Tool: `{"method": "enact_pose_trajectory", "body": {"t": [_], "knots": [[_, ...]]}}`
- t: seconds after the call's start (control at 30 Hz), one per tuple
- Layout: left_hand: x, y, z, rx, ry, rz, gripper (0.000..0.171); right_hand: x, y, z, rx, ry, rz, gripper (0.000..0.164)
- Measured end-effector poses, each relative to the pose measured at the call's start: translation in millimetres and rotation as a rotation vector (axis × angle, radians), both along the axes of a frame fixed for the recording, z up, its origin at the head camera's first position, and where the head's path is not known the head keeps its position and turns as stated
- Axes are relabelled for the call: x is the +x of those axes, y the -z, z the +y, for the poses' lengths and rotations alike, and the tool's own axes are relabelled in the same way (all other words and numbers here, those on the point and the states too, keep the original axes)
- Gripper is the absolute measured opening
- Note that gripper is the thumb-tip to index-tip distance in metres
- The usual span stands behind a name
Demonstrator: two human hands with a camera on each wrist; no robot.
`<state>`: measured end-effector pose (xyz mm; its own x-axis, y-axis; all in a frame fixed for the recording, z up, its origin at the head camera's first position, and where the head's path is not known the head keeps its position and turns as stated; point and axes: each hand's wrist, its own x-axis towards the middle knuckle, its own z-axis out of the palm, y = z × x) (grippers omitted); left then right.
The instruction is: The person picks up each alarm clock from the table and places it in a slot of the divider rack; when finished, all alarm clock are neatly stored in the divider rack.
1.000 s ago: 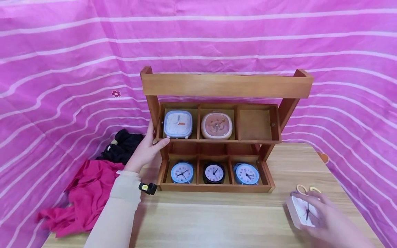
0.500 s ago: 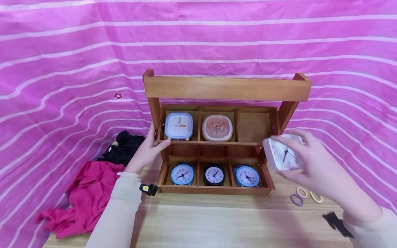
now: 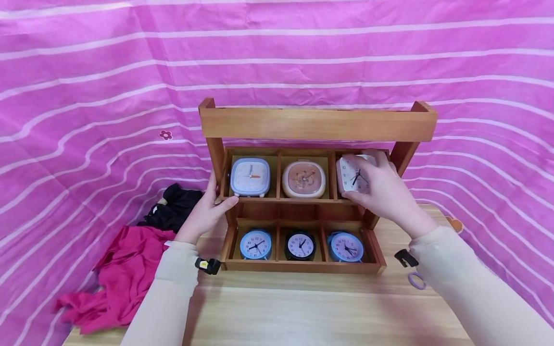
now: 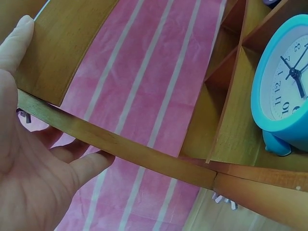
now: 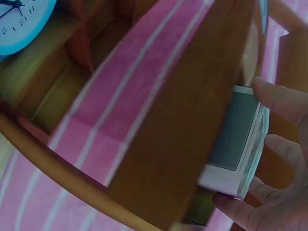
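A two-tier wooden shelf (image 3: 316, 123) with compartments stands on the table. My left hand (image 3: 202, 212) grips its left side, thumb at the upper tray's front edge; the left wrist view shows fingers (image 4: 94, 166) behind the upright. At the upper right compartment, my right hand (image 3: 383, 187) holds a white square alarm clock (image 3: 348, 175), its face partly covered by the fingers. In the right wrist view, that clock's grey underside panel (image 5: 236, 130) shows above the tray. Beside it sit a pink-faced clock (image 3: 304, 179) and a blue-rimmed square clock (image 3: 250, 177).
Below stand two blue round clocks (image 3: 256, 244) (image 3: 346, 247) and a black one (image 3: 300, 245). A purple ring (image 3: 409, 278) lies by the right sleeve. Dark pink cloth (image 3: 125, 269) and black cloth (image 3: 175, 209) lie left. Striped pink fabric (image 3: 303, 53) hangs behind.
My right hand has lifted the white clock from the table at the right and carried it up and left into the upper right compartment. My left hand stays on the shelf.
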<state>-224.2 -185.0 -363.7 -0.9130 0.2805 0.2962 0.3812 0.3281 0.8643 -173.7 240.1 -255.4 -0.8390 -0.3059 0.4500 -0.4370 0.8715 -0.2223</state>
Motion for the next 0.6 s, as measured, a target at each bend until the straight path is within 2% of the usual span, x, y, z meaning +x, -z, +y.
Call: {"method": "enact_pose_trajectory", "body": {"t": [0.13,0.23,0.37,0.5,0.6], "knots": [[3.5,-1.8,-1.4,-0.013,0.001,0.013,0.097,-3.3,6.3,-1.3,0.019,0.015,-0.093,0.077],[6.0,-4.0,-2.9,-0.022,-0.001,0.014,0.097,-3.9,9.1,-1.4,0.022,0.013,-0.133,0.068],[6.9,-5.1,-4.3,-0.02,-0.002,0.015,0.096,-7.1,9.6,0.3,0.01,-0.003,-0.124,0.06],[5.8,-3.2,-5.8,-0.017,-0.005,0.016,0.096,-8.0,9.5,0.2,0.034,0.013,-0.153,0.063],[5.3,-0.6,-6.2,-0.002,-0.003,0.014,0.097,-6.5,13.2,-0.2,0.056,0.012,-0.141,0.064]]}}
